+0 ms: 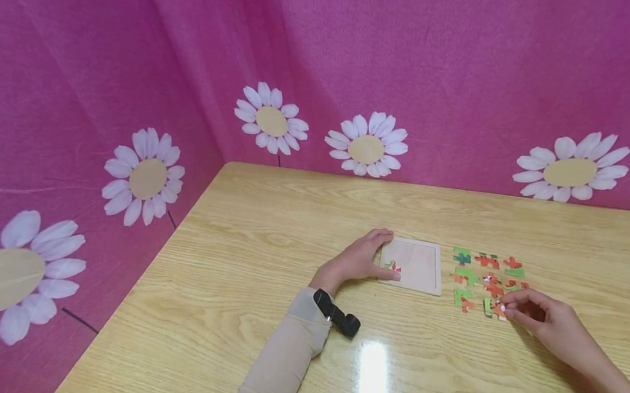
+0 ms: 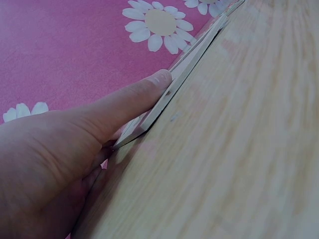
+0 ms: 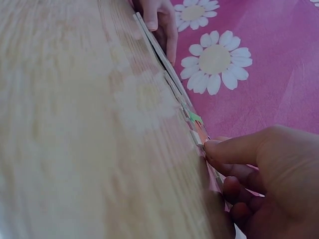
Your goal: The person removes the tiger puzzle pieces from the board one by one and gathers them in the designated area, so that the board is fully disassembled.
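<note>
A square, pale wooden puzzle tray [image 1: 419,266] lies flat on the table, with one green-and-red jigsaw piece [image 1: 390,266] in its near left corner. My left hand [image 1: 359,259] holds the tray by its left side, thumb along the near edge and fingers at the far left corner. To the right of the tray, loose jigsaw pieces [image 1: 467,275] in green and orange-red lie in rough rows. My right hand [image 1: 552,323] pinches a red-and-white jigsaw piece [image 1: 498,309] at the near right of that group between thumb and forefinger; the fingertips partly cover neighbouring pieces.
The light wood-grain table [image 1: 268,230] ends at a pink cloth [image 1: 447,65] with white daisies, hanging behind it and on the left. A black wrist strap with a camera [image 1: 336,313] sits on the left sleeve. Light glares off the table's near part.
</note>
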A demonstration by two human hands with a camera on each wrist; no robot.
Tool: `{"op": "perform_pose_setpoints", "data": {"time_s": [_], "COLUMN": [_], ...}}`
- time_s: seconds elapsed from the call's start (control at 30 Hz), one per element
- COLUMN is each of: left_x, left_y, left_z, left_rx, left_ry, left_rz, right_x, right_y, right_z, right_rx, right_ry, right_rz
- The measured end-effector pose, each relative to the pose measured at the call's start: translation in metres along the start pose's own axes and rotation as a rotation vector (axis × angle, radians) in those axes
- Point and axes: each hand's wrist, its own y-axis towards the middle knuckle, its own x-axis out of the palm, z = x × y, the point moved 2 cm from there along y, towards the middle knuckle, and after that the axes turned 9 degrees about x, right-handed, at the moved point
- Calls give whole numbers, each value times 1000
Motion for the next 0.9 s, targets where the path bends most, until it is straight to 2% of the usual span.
{"op": "perform_pose_setpoints", "data": {"time_s": [0.33,0.5,0.7,0.9], "left_x": [-1,-2,-3,-3], "left_y": [0,0,-1,-1], "left_z": [1,2,3,5], "left_rx": [-10,-4,-9,-19], "left_ry": [-8,-6,-10,-19], "left_rz": [-4,-7,-15,-20], "right_x": [-2,-2,1,11], "right_y": [1,0,0,5], "right_z": [1,-1,-14,-32], "right_rx": [-42,-50,-28,-62], "right_ry": [-29,2,14,59], "right_rz": [44,61,53,40]}}
